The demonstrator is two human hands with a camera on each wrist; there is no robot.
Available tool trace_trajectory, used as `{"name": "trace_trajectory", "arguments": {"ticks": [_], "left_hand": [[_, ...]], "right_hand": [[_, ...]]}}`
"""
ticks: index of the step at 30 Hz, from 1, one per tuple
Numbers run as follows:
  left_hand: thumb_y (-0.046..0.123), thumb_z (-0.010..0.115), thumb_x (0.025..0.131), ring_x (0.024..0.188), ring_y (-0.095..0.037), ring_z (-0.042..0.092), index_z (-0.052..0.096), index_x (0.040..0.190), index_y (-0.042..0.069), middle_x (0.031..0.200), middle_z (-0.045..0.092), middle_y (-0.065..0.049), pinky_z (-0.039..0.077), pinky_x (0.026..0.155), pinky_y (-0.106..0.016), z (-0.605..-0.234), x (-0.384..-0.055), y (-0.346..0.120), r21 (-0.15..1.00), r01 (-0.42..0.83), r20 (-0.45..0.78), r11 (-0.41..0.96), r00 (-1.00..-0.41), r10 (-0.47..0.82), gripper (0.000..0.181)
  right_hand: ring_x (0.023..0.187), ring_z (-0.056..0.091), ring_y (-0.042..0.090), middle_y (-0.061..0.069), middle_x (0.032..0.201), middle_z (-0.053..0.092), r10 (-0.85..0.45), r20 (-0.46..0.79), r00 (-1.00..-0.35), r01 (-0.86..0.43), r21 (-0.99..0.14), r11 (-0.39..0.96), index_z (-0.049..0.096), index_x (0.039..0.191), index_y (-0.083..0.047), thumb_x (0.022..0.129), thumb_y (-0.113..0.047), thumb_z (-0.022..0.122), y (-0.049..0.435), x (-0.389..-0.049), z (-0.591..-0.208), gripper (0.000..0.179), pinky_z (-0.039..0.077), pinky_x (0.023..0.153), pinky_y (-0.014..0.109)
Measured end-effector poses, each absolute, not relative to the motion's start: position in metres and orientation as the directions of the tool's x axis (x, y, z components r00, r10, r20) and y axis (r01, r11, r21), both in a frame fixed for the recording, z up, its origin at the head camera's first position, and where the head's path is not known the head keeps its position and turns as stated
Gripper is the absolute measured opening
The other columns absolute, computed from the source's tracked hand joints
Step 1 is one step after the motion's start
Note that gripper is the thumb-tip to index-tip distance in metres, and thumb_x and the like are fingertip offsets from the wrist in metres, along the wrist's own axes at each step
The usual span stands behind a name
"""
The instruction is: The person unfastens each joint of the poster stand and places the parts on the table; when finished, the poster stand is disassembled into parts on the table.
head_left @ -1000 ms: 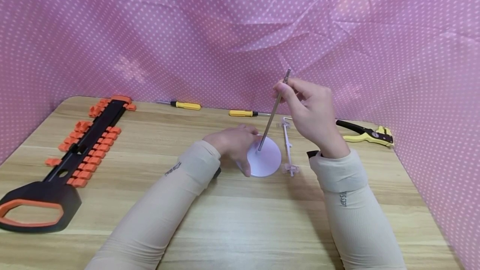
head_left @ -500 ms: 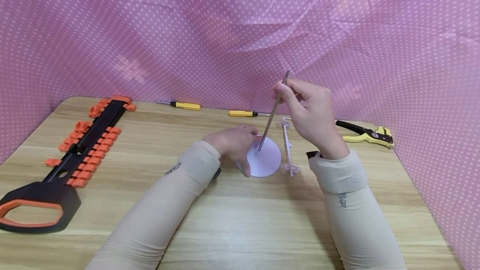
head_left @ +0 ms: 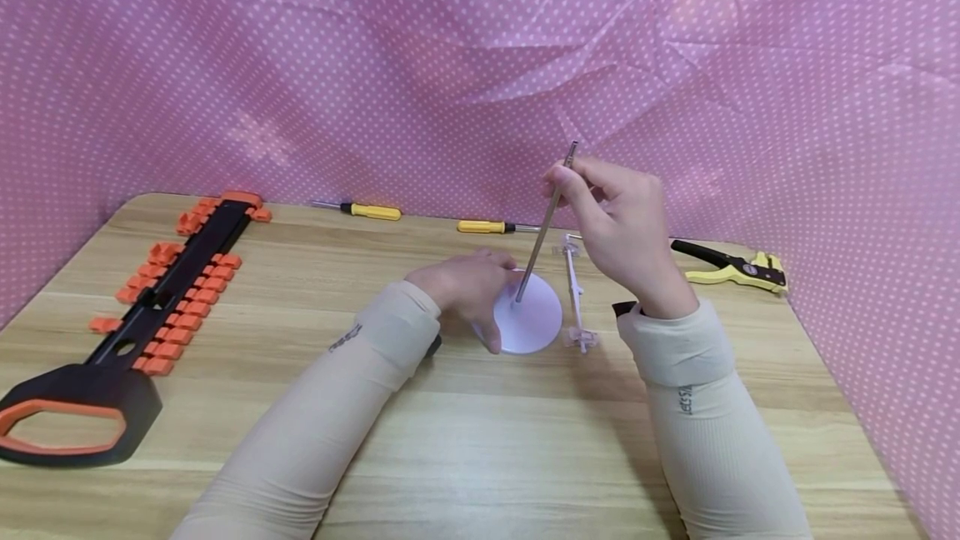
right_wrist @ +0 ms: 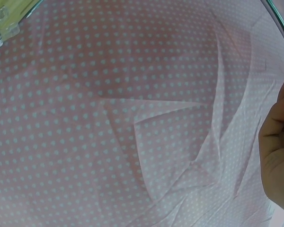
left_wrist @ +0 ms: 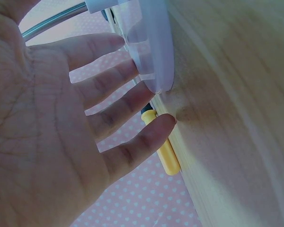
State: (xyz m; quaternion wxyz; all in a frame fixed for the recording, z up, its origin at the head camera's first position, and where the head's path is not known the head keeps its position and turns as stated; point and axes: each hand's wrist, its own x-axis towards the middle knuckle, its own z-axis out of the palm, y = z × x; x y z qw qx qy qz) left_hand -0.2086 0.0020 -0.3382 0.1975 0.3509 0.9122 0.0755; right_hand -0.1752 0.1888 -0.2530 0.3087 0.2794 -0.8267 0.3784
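Observation:
A round, pale lilac base (head_left: 531, 327) lies on the wooden table. From it a thin metal rod (head_left: 542, 242) rises, leaning to the right. My left hand (head_left: 472, 286) holds the base by its left side, thumb at the near edge. In the left wrist view the fingers (left_wrist: 128, 101) are nearly straight; some touch the rim of the base (left_wrist: 162, 52). My right hand (head_left: 618, 219) pinches the rod near its upper end. Only part of that hand (right_wrist: 279, 146) shows in the right wrist view. Beside the base lies a slim lilac plastic bar (head_left: 575, 290) with clear end pieces.
At the left lies a long black holder (head_left: 198, 261) with orange clips and a looped handle. Two yellow-handled screwdrivers (head_left: 377, 212) lie along the back edge. Yellow-and-black pliers (head_left: 742, 271) rest at the right. Pink dotted cloth (head_left: 450, 65) hangs behind the table.
The rod's upper end has tipped very slightly left, with my right fingers still pinching it. My left hand and the base have stayed put.

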Motion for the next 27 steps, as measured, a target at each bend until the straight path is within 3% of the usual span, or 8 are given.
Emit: {"name": "trace_trajectory", "arguments": {"ticks": [27], "left_hand": [[0.043,0.099,0.072,0.157,-0.03,0.033,0.046,0.162,0.016,0.172,0.034,-0.008,0.036,0.129,-0.048,-0.339,-0.21,0.0028,0.284,0.602,-0.319,0.747,-0.675,0.665,0.108]], "right_hand": [[0.078,0.076,0.02,0.011,0.09,0.081,-0.2,0.712,-0.673,-0.676,-0.483,0.556,0.081,0.095,0.001,0.103,-0.009,0.07,0.193,-0.1784,-0.2524,0.017,0.058,0.073,0.014]]}}
